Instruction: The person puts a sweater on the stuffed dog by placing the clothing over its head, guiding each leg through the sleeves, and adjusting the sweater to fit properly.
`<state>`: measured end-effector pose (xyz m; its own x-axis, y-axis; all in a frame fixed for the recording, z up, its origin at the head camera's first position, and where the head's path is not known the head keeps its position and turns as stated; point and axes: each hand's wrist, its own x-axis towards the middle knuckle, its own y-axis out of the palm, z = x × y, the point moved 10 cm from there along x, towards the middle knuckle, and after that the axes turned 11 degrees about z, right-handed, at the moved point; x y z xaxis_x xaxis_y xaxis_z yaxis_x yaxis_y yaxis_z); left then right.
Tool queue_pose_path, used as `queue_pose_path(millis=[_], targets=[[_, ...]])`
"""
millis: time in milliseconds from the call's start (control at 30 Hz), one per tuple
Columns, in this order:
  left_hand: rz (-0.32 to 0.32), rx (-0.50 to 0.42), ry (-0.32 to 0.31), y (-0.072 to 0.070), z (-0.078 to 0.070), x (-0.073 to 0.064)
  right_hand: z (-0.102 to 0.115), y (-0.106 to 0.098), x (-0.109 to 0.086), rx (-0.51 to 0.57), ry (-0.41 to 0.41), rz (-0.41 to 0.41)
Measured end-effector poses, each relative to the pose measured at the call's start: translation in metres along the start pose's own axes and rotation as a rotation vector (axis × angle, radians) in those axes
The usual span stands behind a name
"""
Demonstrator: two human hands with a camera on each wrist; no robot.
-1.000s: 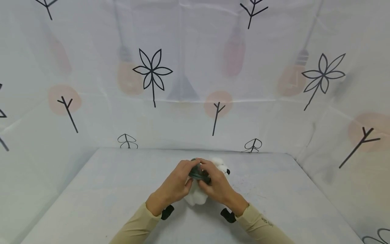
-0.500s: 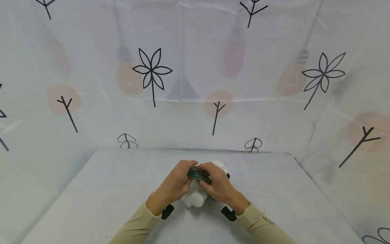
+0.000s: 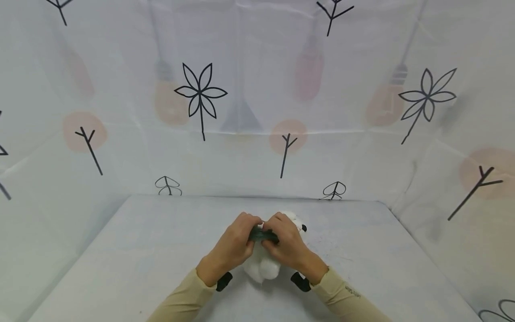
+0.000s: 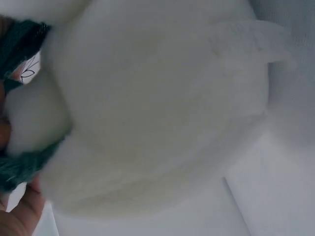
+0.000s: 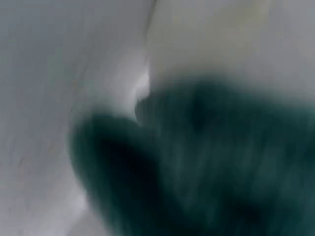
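Observation:
A white plush animal point(image 3: 267, 267) with a black nose stands between the two hands at mid-table. Dark green knitted fabric point(image 3: 262, 235) is stretched across its upper part. My left hand point(image 3: 235, 238) pinches the fabric's left side, and my right hand point(image 3: 286, 239) grips the right side. Seen from the left wrist, the plush body point(image 4: 152, 108) fills most of the view; green knit point(image 4: 27, 167) lies around a smaller white limb or bulge, near my fingers point(image 4: 24, 216). Blurred green fabric point(image 5: 221, 157) covers much of the right wrist view, where no fingers can be made out.
Both hands work over a pale table point(image 3: 141, 255). A white printed cloth backdrop point(image 3: 241, 156) rises behind it and at both sides. Black wrist devices point(image 3: 224, 281) show beneath the forearms.
The green fabric's loop has gone from tall and open to a narrow band between the hands. The plush's lower end has swung left, then right. Both hands keep their hold.

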<state>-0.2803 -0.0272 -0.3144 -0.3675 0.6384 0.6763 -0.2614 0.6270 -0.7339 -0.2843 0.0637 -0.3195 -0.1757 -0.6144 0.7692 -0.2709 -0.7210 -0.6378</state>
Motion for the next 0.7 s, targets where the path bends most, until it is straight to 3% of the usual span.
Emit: queue_pose_path(millis=[133, 267, 400, 533, 700], targets=[[0.016, 0.011, -0.046, 0.004, 0.010, -0.001, -0.013, 0.001, -0.004, 0.067, 0.073, 0.047], [0.033, -0.028, -0.102, 0.008, 0.018, -0.004, -0.029, 0.003, -0.008, 0.200, 0.212, 0.069], [-0.020, -0.076, -0.165, 0.004, 0.025, -0.006, -0.042, 0.003, -0.009, 0.254, 0.344, 0.085], [-0.070, -0.045, -0.287, -0.002, 0.033, -0.009, -0.043, 0.006, -0.008, 0.257, 0.380, 0.155], [-0.003, -0.034, -0.389, 0.003, 0.040, -0.013, -0.045, 0.014, -0.009, 0.281, 0.445, 0.281]])
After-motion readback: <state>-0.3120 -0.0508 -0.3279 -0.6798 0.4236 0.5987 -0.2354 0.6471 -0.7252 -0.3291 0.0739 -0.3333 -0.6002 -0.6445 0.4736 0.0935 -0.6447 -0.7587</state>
